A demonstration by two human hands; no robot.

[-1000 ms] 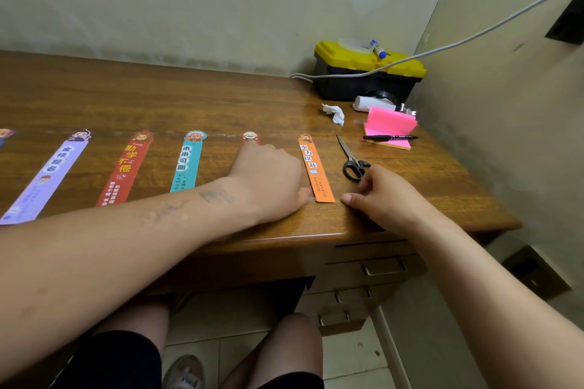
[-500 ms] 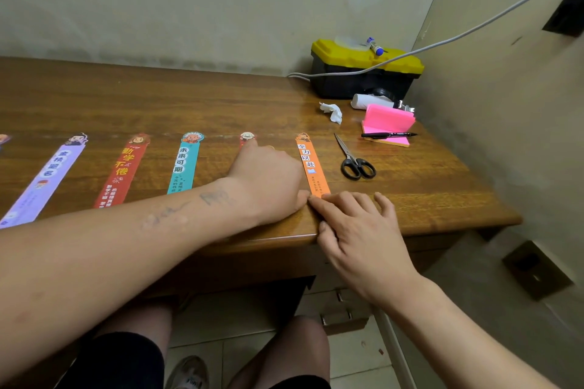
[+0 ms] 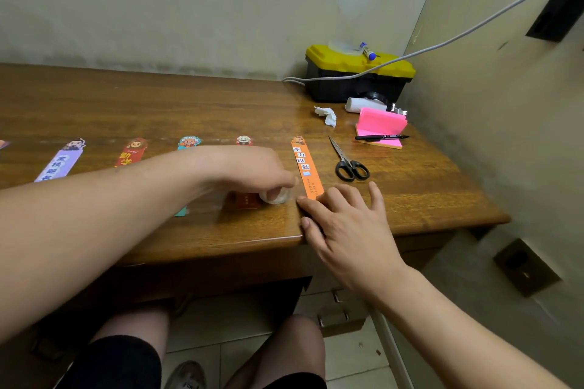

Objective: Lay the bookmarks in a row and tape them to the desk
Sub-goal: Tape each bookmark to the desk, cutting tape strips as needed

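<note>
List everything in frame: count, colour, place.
bookmarks: five full plus a sliver at the left edge; lilac, red, teal, dark red, orange; row on desk
tape roll: 1, clear, under left hand
scissors: 1, black, right of orange
sticky notes: 1 pad, pink, far right
pen: 1, black, on notes
tissue: 1, white
toolbox: 1, black and yellow, corner
cable: 1, grey
desk: 1, wooden
left hand: on tape roll
right hand: fingers on orange's near end
</note>
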